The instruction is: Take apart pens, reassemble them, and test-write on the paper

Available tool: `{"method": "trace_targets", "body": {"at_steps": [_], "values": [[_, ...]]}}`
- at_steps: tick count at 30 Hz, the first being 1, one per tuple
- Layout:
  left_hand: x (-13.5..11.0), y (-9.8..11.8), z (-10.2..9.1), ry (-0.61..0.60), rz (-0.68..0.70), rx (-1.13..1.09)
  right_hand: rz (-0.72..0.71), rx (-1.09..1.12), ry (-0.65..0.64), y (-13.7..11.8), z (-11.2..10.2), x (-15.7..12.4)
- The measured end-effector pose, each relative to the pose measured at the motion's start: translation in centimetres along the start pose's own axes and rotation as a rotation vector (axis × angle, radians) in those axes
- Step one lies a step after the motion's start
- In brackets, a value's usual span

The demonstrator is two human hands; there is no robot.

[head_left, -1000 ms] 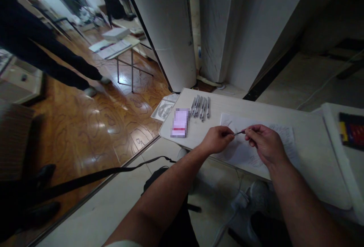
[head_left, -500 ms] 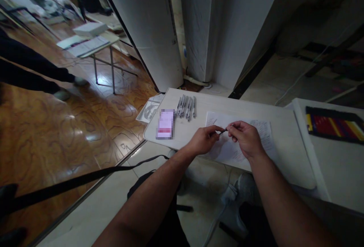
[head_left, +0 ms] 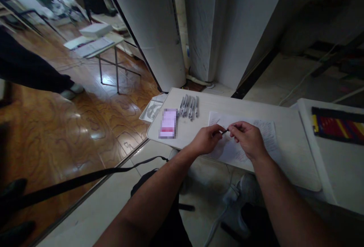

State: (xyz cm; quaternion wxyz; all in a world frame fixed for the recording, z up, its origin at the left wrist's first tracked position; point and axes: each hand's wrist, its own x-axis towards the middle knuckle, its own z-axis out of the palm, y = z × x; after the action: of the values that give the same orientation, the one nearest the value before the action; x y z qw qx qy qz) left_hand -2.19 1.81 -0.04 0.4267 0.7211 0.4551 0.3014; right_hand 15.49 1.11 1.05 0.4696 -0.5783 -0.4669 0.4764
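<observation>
Between the fingertips of both hands is a thin dark pen part (head_left: 225, 131), mostly covered by the fingers. My left hand (head_left: 208, 139) pinches one end of it, and my right hand (head_left: 247, 138) pinches the other. Both are just above a sheet of paper (head_left: 227, 151) with handwriting on it, lying on the narrow pale table (head_left: 292, 144). Several clear pens (head_left: 189, 107) with dark refills lie side by side on the table, to the left of the paper. A phone-shaped pink thing (head_left: 168, 123), blurred out, lies beside them.
Right of the table, another pale surface (head_left: 335, 167) carries a dark case (head_left: 338, 125) with red and yellow strips. A printed sheet (head_left: 152, 110) pokes out at the table's left end. Another person's legs (head_left: 31, 67) and a small folding table (head_left: 96, 44) are at the upper left.
My hands stay over the paper, pinching the same pen part, with only slight finger movement. The view has shifted a little, and the other person's legs have moved closer together.
</observation>
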Motion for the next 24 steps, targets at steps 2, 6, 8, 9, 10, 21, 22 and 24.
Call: {"method": "trace_targets", "body": {"at_steps": [2,6,8,9,10,21,22,24], "values": [[0.1,-0.1,0.0,0.005,-0.01,-0.025,-0.022,0.013,0.006,-0.1,0.0,0.0],[0.4,0.1,-0.4,-0.029,-0.057,-0.171,-0.056,0.029,0.045,-0.8,-0.1,0.2],[0.5,0.2,-0.8,-0.071,-0.125,-0.241,-0.08,0.03,0.069,-1.2,-0.4,0.2],[0.5,0.3,-1.0,-0.104,-0.153,-0.257,-0.096,0.032,0.085,-1.4,-0.5,0.2],[0.5,0.4,-1.1,-0.13,-0.171,-0.276,-0.115,0.038,0.096,-1.6,-0.7,0.2],[0.7,0.4,-1.4,-0.151,-0.246,-0.453,-0.165,0.105,0.207,-2.6,-3.5,1.0],[0.7,0.3,-1.4,-0.147,-0.246,-0.47,-0.169,0.111,0.211,-2.6,-3.6,1.0],[0.7,0.3,-1.4,-0.141,-0.244,-0.506,-0.176,0.121,0.209,-2.5,-3.6,1.1]]}}
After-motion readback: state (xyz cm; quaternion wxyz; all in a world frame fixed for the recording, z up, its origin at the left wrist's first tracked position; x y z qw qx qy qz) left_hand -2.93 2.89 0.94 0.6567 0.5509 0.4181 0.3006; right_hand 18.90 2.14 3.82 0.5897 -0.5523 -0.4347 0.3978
